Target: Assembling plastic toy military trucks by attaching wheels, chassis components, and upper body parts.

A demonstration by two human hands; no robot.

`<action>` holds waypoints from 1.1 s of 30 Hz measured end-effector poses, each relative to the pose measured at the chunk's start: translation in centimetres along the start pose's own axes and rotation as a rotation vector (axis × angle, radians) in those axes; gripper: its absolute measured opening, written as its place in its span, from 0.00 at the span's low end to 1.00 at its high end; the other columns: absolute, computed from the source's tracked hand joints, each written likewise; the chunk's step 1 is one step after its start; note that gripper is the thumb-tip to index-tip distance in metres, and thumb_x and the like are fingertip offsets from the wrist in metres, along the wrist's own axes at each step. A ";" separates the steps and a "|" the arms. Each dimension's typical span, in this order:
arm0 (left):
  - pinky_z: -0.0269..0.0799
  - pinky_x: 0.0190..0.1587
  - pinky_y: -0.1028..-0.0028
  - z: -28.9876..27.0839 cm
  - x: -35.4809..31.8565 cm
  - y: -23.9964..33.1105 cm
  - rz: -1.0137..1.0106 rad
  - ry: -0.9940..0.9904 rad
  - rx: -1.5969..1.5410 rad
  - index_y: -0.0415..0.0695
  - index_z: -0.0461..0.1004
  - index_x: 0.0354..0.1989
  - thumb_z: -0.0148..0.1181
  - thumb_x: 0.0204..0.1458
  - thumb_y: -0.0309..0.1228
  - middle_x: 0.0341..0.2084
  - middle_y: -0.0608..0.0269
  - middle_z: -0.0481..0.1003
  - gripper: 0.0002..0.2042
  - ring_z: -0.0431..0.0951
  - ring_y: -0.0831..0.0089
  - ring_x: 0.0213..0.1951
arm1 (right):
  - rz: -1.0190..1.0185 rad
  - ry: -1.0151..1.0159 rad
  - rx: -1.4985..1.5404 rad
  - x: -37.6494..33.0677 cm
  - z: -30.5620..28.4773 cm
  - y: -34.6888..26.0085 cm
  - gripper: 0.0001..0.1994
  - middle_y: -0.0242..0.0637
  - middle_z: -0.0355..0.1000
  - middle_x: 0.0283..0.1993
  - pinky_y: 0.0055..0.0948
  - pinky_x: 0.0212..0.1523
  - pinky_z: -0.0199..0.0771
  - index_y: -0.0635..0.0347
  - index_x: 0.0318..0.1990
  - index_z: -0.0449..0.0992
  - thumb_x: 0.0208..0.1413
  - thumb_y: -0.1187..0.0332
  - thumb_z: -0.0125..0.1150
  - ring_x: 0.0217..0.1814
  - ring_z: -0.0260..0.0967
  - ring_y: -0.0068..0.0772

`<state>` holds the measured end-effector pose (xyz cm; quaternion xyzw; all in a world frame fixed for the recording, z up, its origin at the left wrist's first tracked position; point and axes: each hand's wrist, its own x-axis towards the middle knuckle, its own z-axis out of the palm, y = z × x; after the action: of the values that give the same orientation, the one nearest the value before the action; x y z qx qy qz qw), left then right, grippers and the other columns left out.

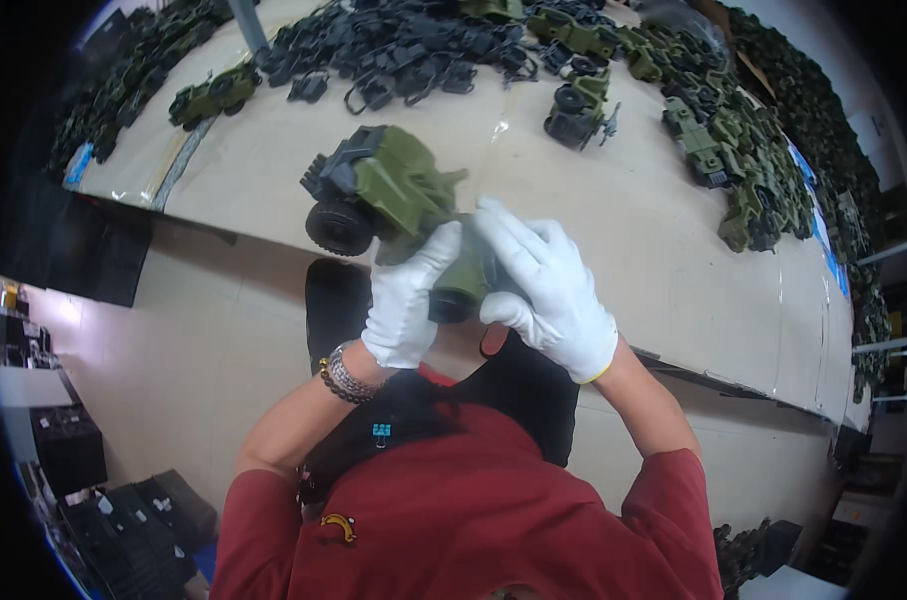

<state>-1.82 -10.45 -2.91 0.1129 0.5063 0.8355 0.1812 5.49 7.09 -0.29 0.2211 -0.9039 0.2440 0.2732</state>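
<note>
A green toy military truck (402,180) with black wheels and a dark grey front is held up over the table's near edge. My left hand (411,295), in a white glove, is closed around the truck's side, thumb pressed on the green body. On the truck's other end lies my gloved right hand (546,285), its fingers stretched along the rear and its thumb below. Whether a small part sits under the right fingers is hidden. A black wheel (454,305) shows between the two hands.
Dark grey plastic parts (394,45) lie heaped at the table's far side. One toy vehicle (577,108) stands beyond my right hand, another (214,95) at the far left. Many green vehicles (744,160) crowd the right side. Black crates (134,530) stand on the floor, lower left.
</note>
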 end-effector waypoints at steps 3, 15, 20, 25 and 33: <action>0.75 0.52 0.69 2.4 0.7 1.4 -0.306 -0.062 -0.428 0.39 0.74 0.52 0.50 0.67 0.46 0.45 0.60 0.78 0.21 0.79 0.69 0.46 | 0.093 0.044 -0.035 0.9 -2.4 -0.7 0.49 0.59 0.63 0.66 0.48 0.56 0.66 0.65 0.67 0.63 0.50 0.30 0.54 0.55 0.67 0.61; 0.59 0.64 0.46 11.0 0.1 -0.3 -0.912 -0.133 -0.596 0.53 0.67 0.62 0.39 0.63 0.65 0.59 0.60 0.71 0.32 0.70 0.62 0.60 | 0.222 0.616 -0.202 -3.0 -4.3 2.0 0.28 0.45 0.75 0.44 0.38 0.47 0.73 0.61 0.42 0.79 0.58 0.40 0.59 0.44 0.73 0.48; 0.64 0.61 0.61 10.8 3.7 -3.1 -0.453 -0.626 0.229 0.46 0.63 0.67 0.61 0.54 0.61 0.64 0.55 0.66 0.39 0.68 0.63 0.60 | 0.672 1.139 0.322 -5.8 -7.6 9.1 0.32 0.43 0.76 0.52 0.36 0.56 0.72 0.68 0.48 0.76 0.69 0.41 0.42 0.50 0.74 0.41; 0.66 0.61 0.58 13.5 15.0 -4.6 0.634 -0.278 1.329 0.43 0.65 0.65 0.73 0.41 0.56 0.63 0.47 0.65 0.44 0.63 0.52 0.66 | 0.810 1.419 0.963 -3.0 -13.3 20.0 0.34 0.40 0.73 0.60 0.57 0.61 0.68 0.52 0.60 0.73 0.67 0.35 0.33 0.61 0.71 0.47; 0.74 0.57 0.61 15.9 23.8 -6.2 0.402 -0.365 1.519 0.50 0.74 0.59 0.72 0.37 0.52 0.57 0.46 0.71 0.38 0.76 0.49 0.54 | 0.862 0.861 0.333 3.4 -18.3 31.4 0.38 0.50 0.60 0.71 0.49 0.61 0.69 0.57 0.71 0.59 0.58 0.47 0.62 0.70 0.62 0.48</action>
<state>-16.37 14.93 -0.93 0.4289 0.8684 0.2483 -0.0187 -6.74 41.01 5.07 -0.2415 -0.6705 0.5368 0.4516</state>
